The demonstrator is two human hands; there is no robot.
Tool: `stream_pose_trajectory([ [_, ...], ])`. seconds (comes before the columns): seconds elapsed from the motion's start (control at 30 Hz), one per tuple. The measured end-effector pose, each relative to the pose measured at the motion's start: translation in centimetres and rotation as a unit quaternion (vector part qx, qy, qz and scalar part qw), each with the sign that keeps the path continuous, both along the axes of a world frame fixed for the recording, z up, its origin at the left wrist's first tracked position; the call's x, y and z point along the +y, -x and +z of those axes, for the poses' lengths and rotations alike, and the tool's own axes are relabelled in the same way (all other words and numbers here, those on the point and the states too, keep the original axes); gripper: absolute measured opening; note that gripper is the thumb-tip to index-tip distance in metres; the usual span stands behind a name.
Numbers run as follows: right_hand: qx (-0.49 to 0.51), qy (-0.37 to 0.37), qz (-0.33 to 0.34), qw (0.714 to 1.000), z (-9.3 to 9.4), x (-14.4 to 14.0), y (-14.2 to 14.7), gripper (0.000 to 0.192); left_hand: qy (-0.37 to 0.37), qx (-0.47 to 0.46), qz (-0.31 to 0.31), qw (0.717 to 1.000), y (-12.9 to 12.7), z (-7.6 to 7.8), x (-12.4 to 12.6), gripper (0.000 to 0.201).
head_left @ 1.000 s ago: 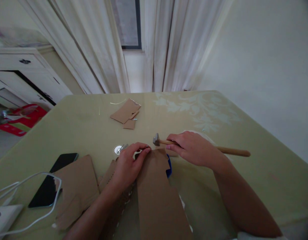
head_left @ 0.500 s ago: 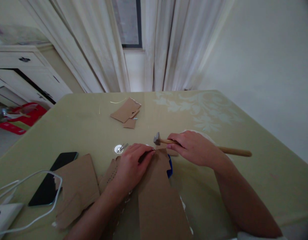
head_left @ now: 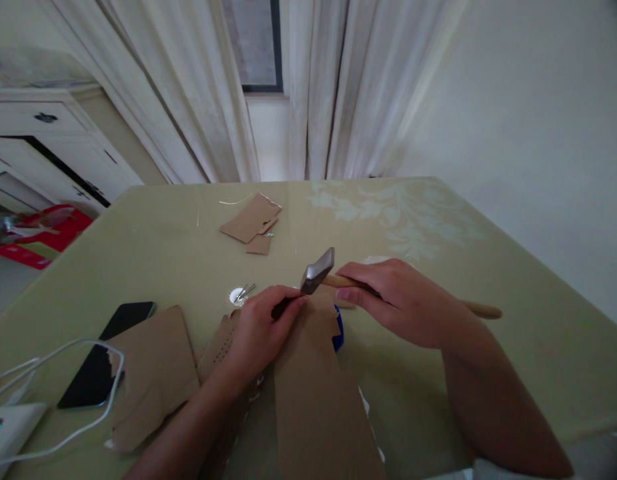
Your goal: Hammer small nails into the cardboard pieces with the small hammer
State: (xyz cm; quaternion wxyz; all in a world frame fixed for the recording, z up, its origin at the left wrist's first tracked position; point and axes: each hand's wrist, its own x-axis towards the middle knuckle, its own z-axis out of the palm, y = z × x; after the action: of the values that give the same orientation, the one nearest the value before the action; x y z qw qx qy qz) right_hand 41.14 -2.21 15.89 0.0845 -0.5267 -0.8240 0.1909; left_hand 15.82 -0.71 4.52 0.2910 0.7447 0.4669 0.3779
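One pale green table [head_left: 153, 253] fills the head view, with white curtains [head_left: 308, 87] and a dark window [head_left: 253, 43] beyond its far edge and a white cabinet [head_left: 53, 143] off past the left hand. The right hand [head_left: 403, 300] is closed round the wooden handle of a hammer [head_left: 321, 272], whose grey head hangs just above the left fingertips. The left hand [head_left: 261, 327] lies curled on a long cardboard strip [head_left: 313, 393], its fingertips pinched at the strip's far end; what they pinch is too small to tell. Just beyond that hand sits a small white dish of nails [head_left: 238, 295]. Further out lie cardboard scraps [head_left: 251, 223]. To its left rest a torn cardboard sheet [head_left: 153, 367], a black phone [head_left: 108, 353] and a white cable [head_left: 63, 393]. Something blue [head_left: 338, 330] peeks from under the strip, between the hands.
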Motion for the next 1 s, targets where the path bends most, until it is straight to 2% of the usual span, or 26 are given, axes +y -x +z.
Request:
stream_pose_trajectory([
  [0.1,0.016,-0.011,-0.022,1.0,-0.1,0.0,-0.1,0.032,0.032,-0.009,-0.002,0.999,0.1,0.2,0.1,0.016],
  [0.43,-0.071,-0.019,-0.02,0.997,-0.8,0.7,0.2,0.033,0.068,-0.024,-0.006,0.997,0.5,0.1,0.5,0.02],
  [0.77,-0.019,-0.02,-0.016,1.0,-0.3,0.1,0.5,0.029,-0.027,0.031,-0.029,0.999,0.4,0.2,0.2,0.015],
  [1.0,-0.031,-0.026,-0.021,0.999,-0.2,-0.5,1.2,0.027,-0.042,0.04,-0.036,0.998,0.3,0.2,0.2,0.015],
])
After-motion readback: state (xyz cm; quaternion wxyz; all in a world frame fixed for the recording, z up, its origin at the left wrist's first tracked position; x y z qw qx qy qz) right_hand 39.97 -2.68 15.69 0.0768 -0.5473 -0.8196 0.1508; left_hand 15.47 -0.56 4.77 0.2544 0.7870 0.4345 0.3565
